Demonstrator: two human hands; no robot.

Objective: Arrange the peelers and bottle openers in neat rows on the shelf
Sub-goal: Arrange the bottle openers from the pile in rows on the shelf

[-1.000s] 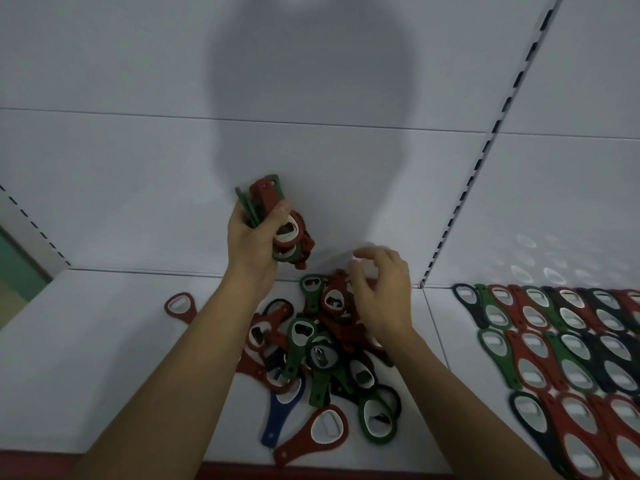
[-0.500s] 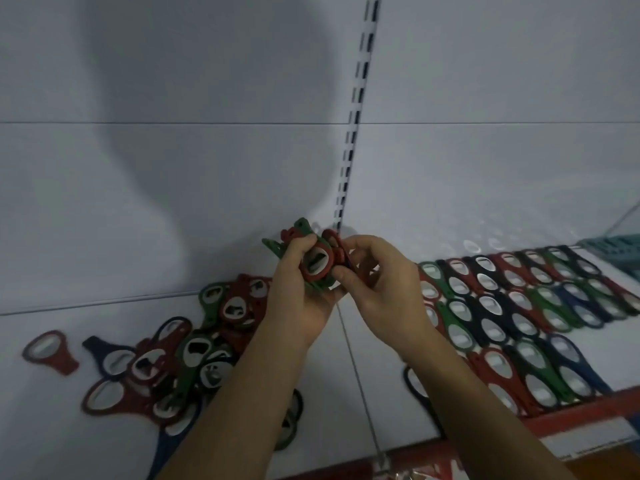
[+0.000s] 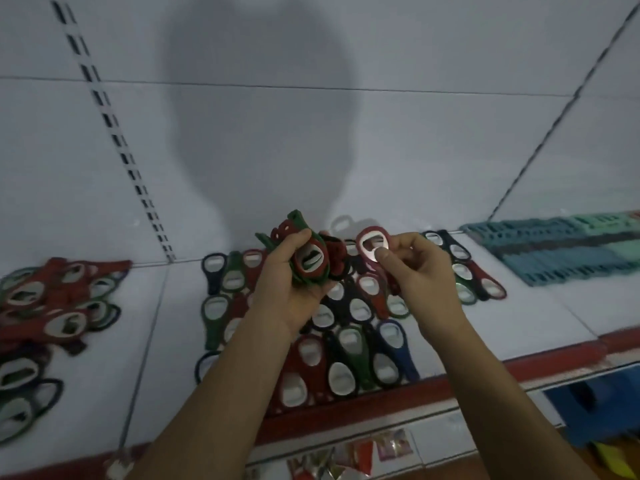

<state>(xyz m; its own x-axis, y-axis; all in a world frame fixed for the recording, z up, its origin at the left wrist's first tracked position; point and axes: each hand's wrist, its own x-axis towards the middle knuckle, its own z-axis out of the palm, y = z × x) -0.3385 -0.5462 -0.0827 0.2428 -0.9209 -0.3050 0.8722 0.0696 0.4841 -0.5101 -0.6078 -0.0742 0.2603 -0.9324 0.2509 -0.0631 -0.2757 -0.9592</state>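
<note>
Red opener (image 3: 374,242) pinched between fingers (image 3: 382,252) of your right hand (image 3: 422,271); left hand (image 3: 287,289) clamps a bunch (image 3: 308,263) above the rows (image 3: 349,327). Several rows laid on shelf (image 3: 554,317); loose pile (image 3: 52,299) far left unsorted.

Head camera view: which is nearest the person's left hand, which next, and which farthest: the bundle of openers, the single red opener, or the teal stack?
1. The bundle of openers: gripped in the left hand itself.
2. The single red opener: just to its right, pinched by the right hand.
3. The teal stack: far right, towards the back of the shelf.
</note>
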